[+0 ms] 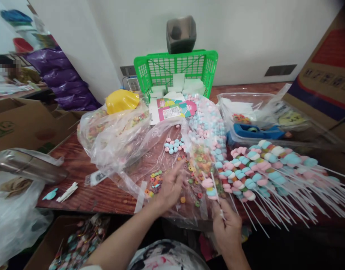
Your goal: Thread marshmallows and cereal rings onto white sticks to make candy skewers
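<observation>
Near the table's front edge, my right hand [226,222] is closed on a white stick threaded with pink and blue candies [209,188]. My left hand [172,187] reaches over the clear plastic sheet, fingers apart and slightly blurred, with nothing visible in it. Colourful ring candies [155,181] lie scattered beside and beyond the left hand. Farther back on the sheet is a small group of pink and blue candies [174,146]. A large pile of filled candy skewers [262,168] rests to the right of my right hand, sticks pointing right and toward me.
A green basket [175,62] stands against the wall. Bags of candies [116,131] lie left of centre, and a blue tape dispenser [256,132] sits at the right. White sticks [67,192] and a metal flask [28,165] are at the left. A person [17,71] is visible far left.
</observation>
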`<state>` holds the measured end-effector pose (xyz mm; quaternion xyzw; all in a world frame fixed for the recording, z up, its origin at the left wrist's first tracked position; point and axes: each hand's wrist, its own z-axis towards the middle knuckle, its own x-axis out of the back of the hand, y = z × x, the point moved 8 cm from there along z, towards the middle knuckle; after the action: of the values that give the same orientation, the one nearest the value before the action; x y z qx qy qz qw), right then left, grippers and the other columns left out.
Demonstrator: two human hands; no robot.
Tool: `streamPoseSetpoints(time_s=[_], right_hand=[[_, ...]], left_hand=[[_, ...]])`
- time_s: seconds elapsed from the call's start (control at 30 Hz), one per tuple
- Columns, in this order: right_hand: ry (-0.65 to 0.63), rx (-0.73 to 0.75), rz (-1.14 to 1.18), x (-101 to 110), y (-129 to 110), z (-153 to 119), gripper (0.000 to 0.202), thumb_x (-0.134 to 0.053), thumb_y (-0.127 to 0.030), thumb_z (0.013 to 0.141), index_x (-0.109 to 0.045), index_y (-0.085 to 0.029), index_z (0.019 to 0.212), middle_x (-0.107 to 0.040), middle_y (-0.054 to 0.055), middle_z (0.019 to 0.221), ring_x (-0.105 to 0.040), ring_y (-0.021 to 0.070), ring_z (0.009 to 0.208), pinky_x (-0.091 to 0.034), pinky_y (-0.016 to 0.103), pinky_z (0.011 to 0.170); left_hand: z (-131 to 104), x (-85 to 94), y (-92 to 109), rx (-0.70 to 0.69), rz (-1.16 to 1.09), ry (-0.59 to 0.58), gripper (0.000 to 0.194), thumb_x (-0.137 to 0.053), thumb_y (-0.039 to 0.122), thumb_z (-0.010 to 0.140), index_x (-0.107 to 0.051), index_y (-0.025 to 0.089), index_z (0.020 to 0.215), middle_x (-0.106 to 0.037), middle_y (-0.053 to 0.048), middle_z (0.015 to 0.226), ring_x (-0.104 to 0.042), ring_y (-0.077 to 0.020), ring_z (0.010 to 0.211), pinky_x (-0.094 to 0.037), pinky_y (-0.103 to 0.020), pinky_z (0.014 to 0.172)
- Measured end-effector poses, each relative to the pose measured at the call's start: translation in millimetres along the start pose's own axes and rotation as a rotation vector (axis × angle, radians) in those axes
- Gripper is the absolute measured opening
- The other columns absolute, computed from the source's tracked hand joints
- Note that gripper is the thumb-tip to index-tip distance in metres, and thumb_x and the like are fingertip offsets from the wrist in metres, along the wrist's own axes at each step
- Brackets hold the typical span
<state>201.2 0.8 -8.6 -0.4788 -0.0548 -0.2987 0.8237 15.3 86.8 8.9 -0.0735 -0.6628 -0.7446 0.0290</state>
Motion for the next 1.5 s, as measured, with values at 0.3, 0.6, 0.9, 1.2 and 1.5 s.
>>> streamPoseSetpoints(time_s=[0.3, 0.6, 0.9, 1.2, 1.5], right_hand=[[-0.018, -0.061, -0.028, -3, 26, -6, 0.033, -0.049, -0.04, 0.09, -0.067, -0.012, 0.087, -0.056, -0.001, 0.051, -0.052, 0.0112, 0.043, -0.043, 0.02, 0.043], [-0.031, 0.282, -0.188, -9, -11, -3, 0.025, -0.046, -0.025, 0.092, -0.067, -0.012, 0.092, -0.072, 0.009, 0.074, -0.068, 0.0183, 0.062, -0.051, 0.025, 0.057], [-0.118, 0.37, -0.244, -23, -26, -8, 0.022, -0.044, -0.019, 0.092, -0.064, -0.013, 0.099, -0.072, 0.007, 0.072, -0.067, 0.0166, 0.055, -0.051, 0.024, 0.055], [-0.234, 0.407, -0.288, -19, -29, -4, 0.024, -0.042, -0.014, 0.088, -0.065, -0.015, 0.094, -0.071, 0.005, 0.072, -0.067, 0.016, 0.056, -0.049, 0.024, 0.053], [-0.21, 0.166, 0.03, -22, -21, -5, 0.02, -0.047, -0.019, 0.09, -0.066, -0.014, 0.092, -0.064, 0.0, 0.061, -0.057, 0.0103, 0.048, -0.045, 0.019, 0.048]], left_hand=[[90, -24.9, -6, -0.251, 0.935, -0.305, 0.016, -0.056, 0.015, 0.076, -0.071, 0.012, 0.08, -0.064, -0.015, 0.094, -0.057, -0.0256, 0.093, -0.046, -0.035, 0.08], [61, -4.4, -2, -0.224, 0.783, -0.342, 0.017, -0.056, 0.018, 0.082, -0.072, 0.014, 0.087, -0.07, -0.006, 0.084, -0.062, -0.016, 0.078, -0.046, -0.025, 0.074], [4, 26.2, 15, -0.264, 0.402, -0.215, 0.017, -0.061, 0.029, 0.084, -0.072, 0.016, 0.082, -0.068, -0.004, 0.077, -0.06, -0.0141, 0.073, -0.044, -0.025, 0.072], [-12, 13.7, 31, -0.367, 0.504, -0.366, 0.024, -0.054, 0.033, 0.087, -0.074, 0.022, 0.095, -0.068, -0.012, 0.093, -0.06, -0.021, 0.089, -0.044, -0.032, 0.082], [-20, 3.3, -3, 0.131, -0.337, -0.114, 0.025, -0.072, 0.039, 0.073, -0.075, 0.014, 0.079, -0.065, -0.005, 0.075, -0.056, -0.0102, 0.054, -0.043, -0.023, 0.05]])
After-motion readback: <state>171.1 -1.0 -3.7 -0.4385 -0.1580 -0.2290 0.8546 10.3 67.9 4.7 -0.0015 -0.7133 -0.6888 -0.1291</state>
